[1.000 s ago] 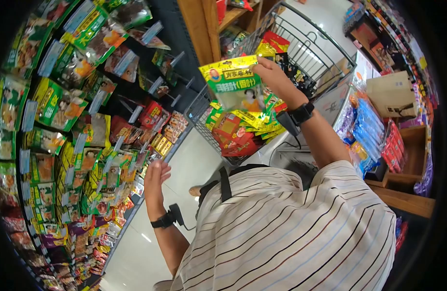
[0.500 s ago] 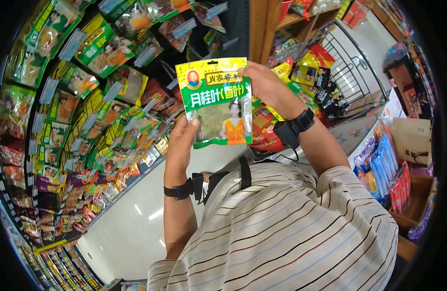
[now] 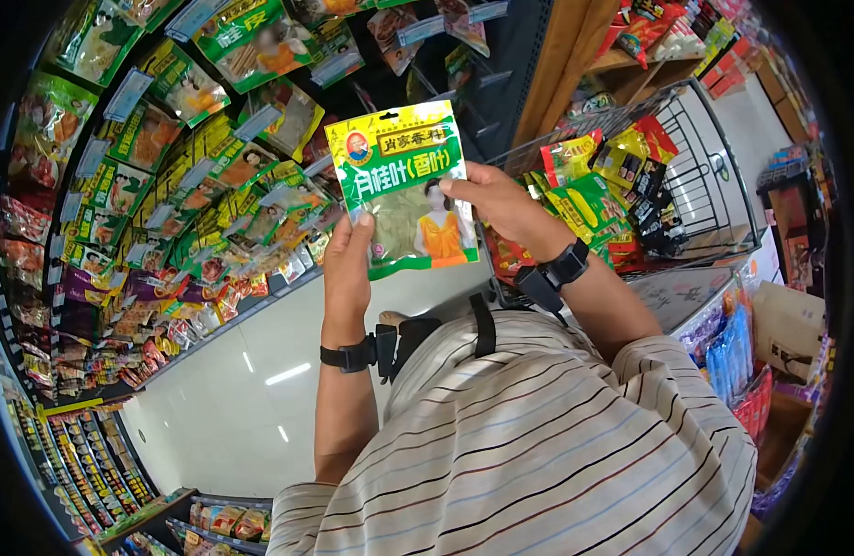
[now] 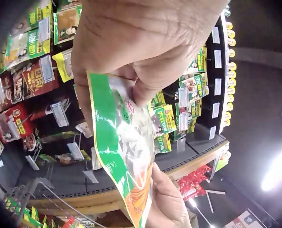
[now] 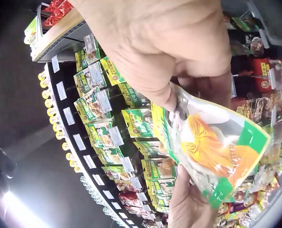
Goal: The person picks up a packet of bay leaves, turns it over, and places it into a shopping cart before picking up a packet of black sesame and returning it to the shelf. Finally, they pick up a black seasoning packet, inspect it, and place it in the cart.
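Observation:
A green and yellow bag of bay leaves (image 3: 395,222) is held upright in front of the chest, its printed front towards the head camera. My left hand (image 3: 347,269) pinches its lower left edge, thumb on the front. At the right edge, my right hand (image 3: 508,208) grips it with the thumb over the printed figure. The left wrist view shows the bag (image 4: 124,142) from its lower side, thumb pressed near the corner. In the right wrist view the bag's clear window and orange print (image 5: 210,147) face the camera, between both hands.
Racks of hanging spice packets (image 3: 186,85) line the left side, with price tags on their hooks. A wire shopping cart (image 3: 759,243) stands ahead on the right, holding several packets (image 3: 589,206). A wooden post (image 3: 561,69) rises behind it. Bagged goods (image 3: 728,347) lie at the right.
The right hand brought the bag from over the cart to the chest, where the left hand took hold of its other edge. Since then the bag has tilted slightly; the view has turned.

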### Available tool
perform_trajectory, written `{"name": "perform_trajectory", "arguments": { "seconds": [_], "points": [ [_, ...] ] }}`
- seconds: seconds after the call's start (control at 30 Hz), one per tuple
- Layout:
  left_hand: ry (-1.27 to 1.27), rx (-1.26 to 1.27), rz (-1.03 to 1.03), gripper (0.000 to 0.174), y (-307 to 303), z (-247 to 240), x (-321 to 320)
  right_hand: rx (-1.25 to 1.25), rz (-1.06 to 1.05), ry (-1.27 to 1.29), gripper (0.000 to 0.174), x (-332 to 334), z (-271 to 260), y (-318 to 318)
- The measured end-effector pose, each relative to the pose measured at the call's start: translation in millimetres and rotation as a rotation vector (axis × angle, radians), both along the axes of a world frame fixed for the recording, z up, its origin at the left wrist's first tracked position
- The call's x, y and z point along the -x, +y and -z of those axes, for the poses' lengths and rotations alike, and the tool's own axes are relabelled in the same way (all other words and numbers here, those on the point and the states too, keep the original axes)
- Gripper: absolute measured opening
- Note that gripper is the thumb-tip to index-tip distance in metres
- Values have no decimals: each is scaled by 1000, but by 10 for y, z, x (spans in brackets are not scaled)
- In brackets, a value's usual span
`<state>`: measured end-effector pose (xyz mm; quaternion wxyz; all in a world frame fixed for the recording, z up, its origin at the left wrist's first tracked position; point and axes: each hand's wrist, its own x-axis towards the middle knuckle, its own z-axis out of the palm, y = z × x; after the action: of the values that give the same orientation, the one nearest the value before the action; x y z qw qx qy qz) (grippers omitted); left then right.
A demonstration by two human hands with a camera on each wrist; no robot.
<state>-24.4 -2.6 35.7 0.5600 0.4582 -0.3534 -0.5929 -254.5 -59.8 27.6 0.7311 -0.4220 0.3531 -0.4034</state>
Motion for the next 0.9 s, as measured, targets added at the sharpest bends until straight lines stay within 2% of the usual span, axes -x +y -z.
{"name": "perform_trajectory", "arguments": {
  "seconds": [0.37,0.47,0.57,0.77,0.9],
  "points": [
    [-78,-69,-13,33,4,76,-189,79,72,47,33,61,-70,35],
    [-132,12,-106,32,23,-28,-166,91,75,45,33,74,-20,20],
    [-293,57,-171,31,2,-7,-222,113,78,83,33,73,-34,26],
    [-447,206,-148,28,66,-83,-103,95,53,90,32,54,-111,58],
    [-444,211,-103,26,101,-109,-41,147,56,125,31,31,-112,66]
  ]
}}
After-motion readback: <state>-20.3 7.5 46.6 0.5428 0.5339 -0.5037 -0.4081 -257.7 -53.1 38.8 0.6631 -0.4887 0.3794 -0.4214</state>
